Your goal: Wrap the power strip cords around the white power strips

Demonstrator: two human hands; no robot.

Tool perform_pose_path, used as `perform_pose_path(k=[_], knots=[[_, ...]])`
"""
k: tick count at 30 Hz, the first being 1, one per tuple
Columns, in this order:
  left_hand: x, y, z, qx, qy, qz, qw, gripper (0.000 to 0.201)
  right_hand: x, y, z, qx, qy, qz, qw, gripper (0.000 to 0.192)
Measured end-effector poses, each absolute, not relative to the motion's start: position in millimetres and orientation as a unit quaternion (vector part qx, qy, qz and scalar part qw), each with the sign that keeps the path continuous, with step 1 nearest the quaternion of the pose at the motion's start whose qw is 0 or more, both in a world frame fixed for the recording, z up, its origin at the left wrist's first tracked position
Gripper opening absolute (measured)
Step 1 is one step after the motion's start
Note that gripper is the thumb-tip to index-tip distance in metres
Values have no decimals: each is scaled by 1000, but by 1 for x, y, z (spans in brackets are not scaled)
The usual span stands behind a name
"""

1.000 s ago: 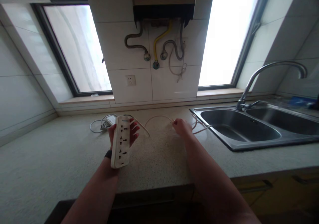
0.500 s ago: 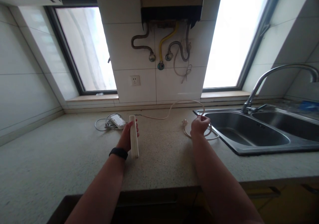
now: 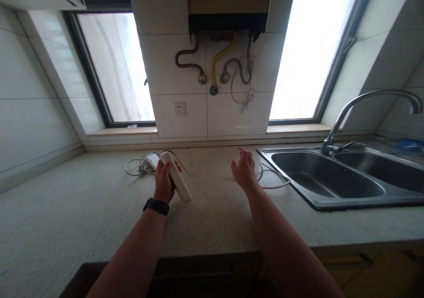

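Speckled beige counter (image 3: 82,227) runs L to R under the windows. On it, far side: small white adapter (image 3: 153,160) w/ thin coiled cable (image 3: 132,171). White cord (image 3: 274,184) loops on the surface just beside the steel sink (image 3: 331,201), which is set into the counter at R.

Near countertop (image 3: 215,214) is bare, open for passage. Far left, a cable bundle (image 3: 142,165) lies behind the power strip (image 3: 177,179). Cord loops (image 3: 271,179) lie beside the sink (image 3: 331,179), which bounds the right.

Power strip (image 3: 175,177) on counter (image 3: 66,218) left of cable loop (image 3: 274,179), sink (image 3: 327,181) far right, wall outlet (image 3: 179,109) behind.
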State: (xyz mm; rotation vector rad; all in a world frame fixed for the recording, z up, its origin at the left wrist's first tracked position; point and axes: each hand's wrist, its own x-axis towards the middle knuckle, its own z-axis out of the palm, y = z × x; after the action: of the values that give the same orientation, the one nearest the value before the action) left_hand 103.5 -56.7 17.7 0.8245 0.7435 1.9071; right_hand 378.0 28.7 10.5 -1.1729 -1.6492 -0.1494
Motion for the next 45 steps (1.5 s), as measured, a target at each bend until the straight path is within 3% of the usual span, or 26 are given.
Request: perform_pose_path(k=[2,6,10,16,20,22,25,28,31,33,36,40,45], knots=[[110,-59,18,363,252,758,479,41,365,15,14,-465,-718,-71,513,54],[116,-62,19,394,161,669,609,55,332,-11,17,-309,-845,37,435,48],[116,-61,18,400,142,604,675,68,305,-18,6,-264,-874,150,379,61],[118,-63,19,408,116,577,698,78,298,-12,-4,-165,-853,298,396,61],[116,-66,21,433,132,514,729,77,302,-6,3,-169,-817,385,395,30],[113,-67,21,429,162,511,727,71,308,-1,9,-209,-780,405,429,30],[109,-68,19,434,230,518,700,64,324,8,18,-288,-723,343,526,32],[110,-68,18,502,288,512,635,67,342,12,25,-329,-694,232,597,32],[111,-68,20,602,334,496,529,75,355,10,29,-369,-695,130,603,32],[111,-65,21,668,393,499,387,73,362,6,31,-399,-713,62,574,32],[107,-59,21,726,468,496,92,72,369,4,32,-431,-739,-7,518,32],[98,-50,15,691,535,466,-141,80,375,8,31,-449,-769,-6,455,34],[86,-46,9,593,593,495,-225,63,384,6,35,-441,-758,141,459,36]])
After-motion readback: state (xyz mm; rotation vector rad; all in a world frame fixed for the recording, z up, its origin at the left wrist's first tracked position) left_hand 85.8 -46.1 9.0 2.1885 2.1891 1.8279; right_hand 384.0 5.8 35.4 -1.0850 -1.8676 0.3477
